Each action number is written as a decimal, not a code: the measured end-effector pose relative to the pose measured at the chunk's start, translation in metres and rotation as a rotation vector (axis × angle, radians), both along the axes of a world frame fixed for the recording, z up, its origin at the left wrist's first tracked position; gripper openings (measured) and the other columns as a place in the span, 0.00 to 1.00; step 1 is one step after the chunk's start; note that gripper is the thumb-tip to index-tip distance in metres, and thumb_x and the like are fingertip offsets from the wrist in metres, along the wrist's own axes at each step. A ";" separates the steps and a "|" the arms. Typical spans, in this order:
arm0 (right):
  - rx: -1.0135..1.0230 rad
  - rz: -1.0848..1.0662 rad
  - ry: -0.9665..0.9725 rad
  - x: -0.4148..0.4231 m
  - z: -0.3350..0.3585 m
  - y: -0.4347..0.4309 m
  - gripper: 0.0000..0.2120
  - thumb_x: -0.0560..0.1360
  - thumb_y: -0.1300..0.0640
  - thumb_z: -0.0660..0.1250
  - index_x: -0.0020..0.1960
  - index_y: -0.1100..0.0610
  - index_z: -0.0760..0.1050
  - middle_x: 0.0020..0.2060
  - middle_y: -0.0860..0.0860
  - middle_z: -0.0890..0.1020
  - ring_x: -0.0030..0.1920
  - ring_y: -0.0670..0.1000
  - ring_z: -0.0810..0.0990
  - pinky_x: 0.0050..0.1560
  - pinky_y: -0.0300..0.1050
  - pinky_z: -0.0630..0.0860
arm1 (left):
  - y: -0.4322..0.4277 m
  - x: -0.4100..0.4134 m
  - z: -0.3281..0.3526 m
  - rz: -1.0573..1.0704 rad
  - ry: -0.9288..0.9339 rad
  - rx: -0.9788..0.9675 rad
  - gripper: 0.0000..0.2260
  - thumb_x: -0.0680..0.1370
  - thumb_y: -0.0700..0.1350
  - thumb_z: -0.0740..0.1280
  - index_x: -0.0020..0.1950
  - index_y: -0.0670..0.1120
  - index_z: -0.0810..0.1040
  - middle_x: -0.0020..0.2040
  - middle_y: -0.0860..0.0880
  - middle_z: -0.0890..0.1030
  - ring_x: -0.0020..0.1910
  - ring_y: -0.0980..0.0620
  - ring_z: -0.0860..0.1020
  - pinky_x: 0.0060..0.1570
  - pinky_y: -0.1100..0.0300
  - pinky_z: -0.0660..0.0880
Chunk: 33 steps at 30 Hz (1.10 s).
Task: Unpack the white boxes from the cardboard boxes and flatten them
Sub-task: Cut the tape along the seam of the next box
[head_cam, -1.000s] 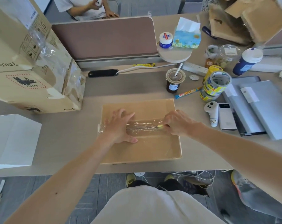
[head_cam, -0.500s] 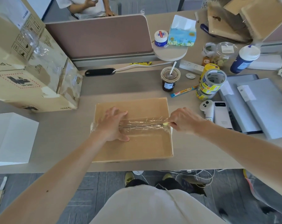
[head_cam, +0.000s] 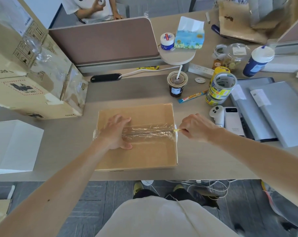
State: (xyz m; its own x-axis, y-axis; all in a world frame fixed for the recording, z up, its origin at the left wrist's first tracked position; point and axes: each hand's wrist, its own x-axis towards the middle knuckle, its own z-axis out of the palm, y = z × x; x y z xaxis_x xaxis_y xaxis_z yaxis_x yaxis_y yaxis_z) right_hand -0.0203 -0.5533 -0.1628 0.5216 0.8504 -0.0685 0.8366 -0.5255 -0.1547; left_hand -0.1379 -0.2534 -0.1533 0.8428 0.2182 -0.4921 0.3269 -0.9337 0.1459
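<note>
Cardboard is being handled on a pale desk (head_cam: pixel 59 142). A large carton (head_cam: pixel 33 79) is standing at its left, with a white box (head_cam: pixel 13 144) lying nearer, seemingly already unpacked; a smaller cardboard box (head_cam: pixel 144 154) is lying flat at the middle, near the front edge, crossed by wrinkled clear tape (head_cam: pixel 148 132) along its centre seam.

The left hand (head_cam: pixel 115 132) is being pressed on the lid, fingers spread, over the tape's left part; the right hand (head_cam: pixel 196 127) is being held at the box's right edge, a small yellow tool (head_cam: pixel 176 130) being pinched in its curled fingers, tip at the tape's end.

Slitting of the seam appears to be the step in hand; whether the tape is fully cut cannot be told. Next, the flaps are probably needing to be freed and lifted.

"PICO" is being shown upside down on the large carton; "120W" is being shown on a white power bank (head_cam: pixel 233 120).
</note>
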 end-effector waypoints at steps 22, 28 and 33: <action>0.458 -0.816 0.682 -0.034 -0.013 -0.049 0.10 0.75 0.60 0.66 0.37 0.57 0.81 0.23 0.52 0.78 0.24 0.48 0.75 0.28 0.38 0.72 | -0.060 0.069 0.015 -0.331 -0.172 0.076 0.47 0.66 0.63 0.75 0.80 0.54 0.56 0.79 0.51 0.59 0.77 0.50 0.58 0.71 0.41 0.63; 0.731 -0.966 0.969 -0.048 -0.014 -0.027 0.09 0.77 0.62 0.66 0.42 0.61 0.83 0.34 0.59 0.82 0.27 0.49 0.76 0.29 0.44 0.77 | -0.064 0.084 0.012 -0.406 0.041 0.109 0.56 0.62 0.57 0.77 0.80 0.57 0.44 0.82 0.52 0.49 0.80 0.47 0.52 0.72 0.34 0.59; 0.742 -1.003 0.939 -0.047 -0.024 -0.014 0.10 0.76 0.61 0.65 0.40 0.61 0.82 0.33 0.59 0.81 0.24 0.49 0.70 0.27 0.40 0.68 | -0.072 0.080 0.009 -0.389 0.080 0.085 0.59 0.58 0.54 0.77 0.78 0.60 0.41 0.81 0.53 0.48 0.79 0.41 0.50 0.70 0.29 0.59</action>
